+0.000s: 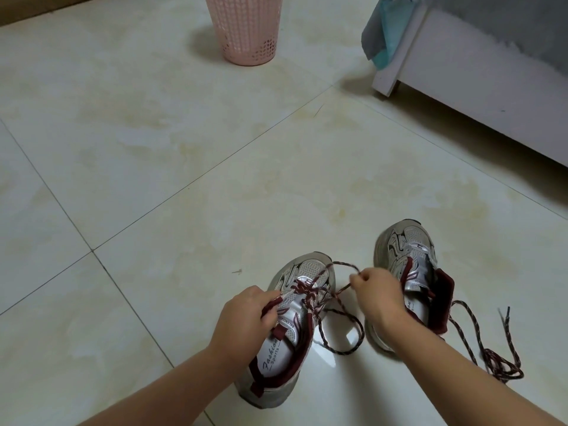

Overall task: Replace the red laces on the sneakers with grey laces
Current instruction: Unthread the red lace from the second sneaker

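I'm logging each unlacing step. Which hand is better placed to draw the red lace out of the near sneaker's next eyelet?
Probably the right hand: it already pinches the red lace beyond the toe, while the left hand grips the near sneaker by its tongue, steadying it.

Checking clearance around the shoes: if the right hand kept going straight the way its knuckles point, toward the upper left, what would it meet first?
Probably the toe of the left sneaker, just beyond the right hand pinching the red lace; depth is unclear.
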Demonstrator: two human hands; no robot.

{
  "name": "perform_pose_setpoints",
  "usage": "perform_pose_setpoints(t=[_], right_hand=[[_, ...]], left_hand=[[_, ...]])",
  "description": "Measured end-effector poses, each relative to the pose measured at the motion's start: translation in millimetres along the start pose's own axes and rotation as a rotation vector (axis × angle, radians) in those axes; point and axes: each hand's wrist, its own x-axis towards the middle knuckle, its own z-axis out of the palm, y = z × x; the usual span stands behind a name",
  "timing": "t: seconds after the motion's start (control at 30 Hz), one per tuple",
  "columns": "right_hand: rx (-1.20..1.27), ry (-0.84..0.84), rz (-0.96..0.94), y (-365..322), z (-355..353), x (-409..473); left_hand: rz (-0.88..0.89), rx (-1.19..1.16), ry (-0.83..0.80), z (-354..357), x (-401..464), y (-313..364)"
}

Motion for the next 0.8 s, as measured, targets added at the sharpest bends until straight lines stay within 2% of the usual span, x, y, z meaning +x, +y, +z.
perform_pose_setpoints(t=[0.03,0.1,0.17,0.27,0.33,0.4,0.5,0.57,0.63,0.7,0.8], right_hand=[[-0.017,0.057,-0.028,1,-8,3],[0.031,0.001,-0.028,0,-12,5],[0.096,-0.187,0.027,-1,0,-3],[0.379,-0.465,0.203,-2,21,-21],[0.503,-0.556,0.255,-1,27,-24],[0.527,-0.513,0.219,0,25,-20],[0.419,-0.27,0.107,3,16,-6],[0.42,-0.083,0.095,6,10,3],[0.468,-0.006,0.077,6,7,6],[0.495,-0.111,0.08,3,10,-1],[0.475,-0.386,0.121,2,23,-16]], left_hand=[[0.002,0.003,0.002,0,0,0],[0.008,0.011,0.006,0,0,0],[0.006,0.011,0.012,1,0,1],[0.001,0.012,0.01,1,0,2],[-0.005,0.01,0.02,0,0,1],[-0.009,0.009,0.027,0,0,1],[-0.009,0.0,0.029,0,0,1],[-0.01,-0.007,0.033,0,0,1],[-0.007,-0.01,0.034,0,-1,1],[-0.004,-0.011,0.034,-1,-1,1],[-0.002,-0.015,0.034,-1,-2,2]])
